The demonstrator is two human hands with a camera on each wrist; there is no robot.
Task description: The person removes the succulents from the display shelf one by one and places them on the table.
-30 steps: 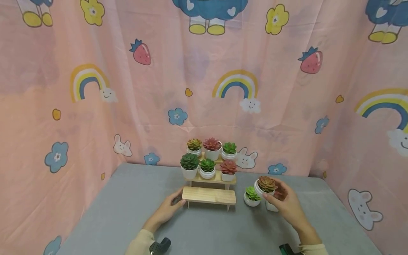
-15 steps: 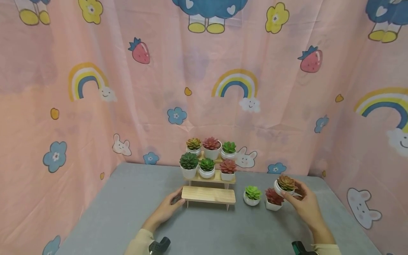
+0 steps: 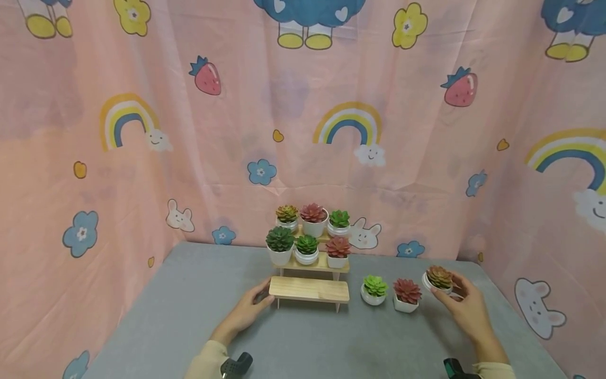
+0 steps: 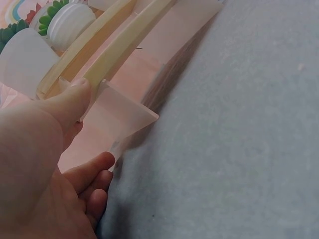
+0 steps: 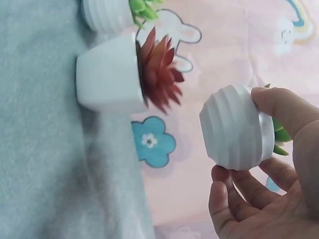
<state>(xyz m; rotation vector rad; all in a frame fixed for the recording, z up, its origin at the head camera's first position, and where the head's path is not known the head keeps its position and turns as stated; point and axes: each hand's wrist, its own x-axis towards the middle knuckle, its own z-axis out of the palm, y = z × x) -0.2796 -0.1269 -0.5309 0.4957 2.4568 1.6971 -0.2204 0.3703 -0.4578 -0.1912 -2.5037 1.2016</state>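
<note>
My right hand [image 3: 466,305] holds a potted succulent [image 3: 439,278] above the table's right side; its leaves look brownish orange in the head view. In the right wrist view, thumb and fingers grip the ribbed white pot [image 5: 234,129], apart from the tabletop. Beside it stand a red succulent in a squarish white pot [image 3: 406,296] and a light green succulent [image 3: 374,289]. My left hand [image 3: 247,310] grips the left end of a three-step wooden display stand [image 3: 309,289], thumb on the board's end [image 4: 79,92]. Several potted succulents fill its two upper steps; the lowest step is bare.
The grey table [image 3: 199,295] runs back to a pink printed curtain [image 3: 227,131], which also hangs along both sides. Dark devices [image 3: 238,364] are worn at both wrists. Translucent legs [image 4: 124,112] carry the stand's front step.
My right hand has moved to the right with the brownish-orange succulent and is slightly lower, uncovering the red succulent. My left hand has stayed at the stand.
</note>
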